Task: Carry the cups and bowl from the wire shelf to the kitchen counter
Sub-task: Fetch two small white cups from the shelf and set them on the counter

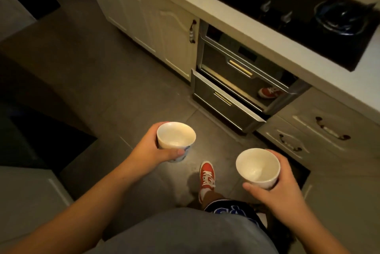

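Note:
My left hand (pixel 153 151) grips a white cup with blue markings (pixel 175 136) from its side, upright, over the grey floor. My right hand (pixel 277 186) holds a plain white cup (pixel 257 168), also upright and empty inside. Both cups hang at about waist height in front of me. The pale kitchen counter (pixel 205 4) runs diagonally across the upper right, above and beyond both hands. No wire shelf and no bowl show in this view.
A black gas hob (pixel 298 19) with two burners is set into the counter. Below it, a steel appliance has a lower drawer (pixel 224 105) sticking out over the floor. Cream cabinet doors (pixel 152 23) stand left of it. My red shoe (pixel 207 175) is on the tiles.

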Tool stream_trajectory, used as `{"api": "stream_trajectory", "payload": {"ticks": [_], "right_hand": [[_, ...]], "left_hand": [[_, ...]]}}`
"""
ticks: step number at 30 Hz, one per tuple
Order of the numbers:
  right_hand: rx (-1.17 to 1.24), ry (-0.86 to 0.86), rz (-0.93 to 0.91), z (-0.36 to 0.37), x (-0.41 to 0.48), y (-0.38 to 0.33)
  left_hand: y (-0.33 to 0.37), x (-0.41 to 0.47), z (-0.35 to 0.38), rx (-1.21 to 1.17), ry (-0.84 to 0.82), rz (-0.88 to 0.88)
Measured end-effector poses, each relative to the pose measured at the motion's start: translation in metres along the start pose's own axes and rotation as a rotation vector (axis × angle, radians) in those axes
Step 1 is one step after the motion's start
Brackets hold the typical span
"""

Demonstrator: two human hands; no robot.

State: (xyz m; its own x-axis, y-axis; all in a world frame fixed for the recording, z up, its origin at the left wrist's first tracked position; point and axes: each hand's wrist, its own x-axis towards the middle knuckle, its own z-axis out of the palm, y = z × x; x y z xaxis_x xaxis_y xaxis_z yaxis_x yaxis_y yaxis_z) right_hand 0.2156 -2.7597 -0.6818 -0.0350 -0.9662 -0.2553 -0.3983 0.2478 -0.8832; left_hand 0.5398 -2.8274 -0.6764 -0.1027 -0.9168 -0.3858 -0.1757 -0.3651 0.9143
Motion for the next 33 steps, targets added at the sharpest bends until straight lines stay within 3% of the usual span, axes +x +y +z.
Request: {"api": "stream_trajectory", "payload": {"ticks": [8,18,24,33], "right_hand": [[-0.05,-0.264,-0.105,0.005,0.172,-0.061],[-0.064,-0.568,-0.274,0.138,0.338,-0.162],[-0.079,-0.572,-0.27,0.213,0.417,-0.209],[-0.125,-0.547,-0.164,0.245,0.506,-0.255]], "left_hand": [[0.051,0.066,-0.025,-0.082,0.223,-0.028],[0.052,0.098,-0.113,-0.13,0.494,-0.103],[0.052,0.156,-0.202,-0.175,0.541,-0.101],[0.08,0.269,-0.317,-0.165,0.479,-0.052]]}}
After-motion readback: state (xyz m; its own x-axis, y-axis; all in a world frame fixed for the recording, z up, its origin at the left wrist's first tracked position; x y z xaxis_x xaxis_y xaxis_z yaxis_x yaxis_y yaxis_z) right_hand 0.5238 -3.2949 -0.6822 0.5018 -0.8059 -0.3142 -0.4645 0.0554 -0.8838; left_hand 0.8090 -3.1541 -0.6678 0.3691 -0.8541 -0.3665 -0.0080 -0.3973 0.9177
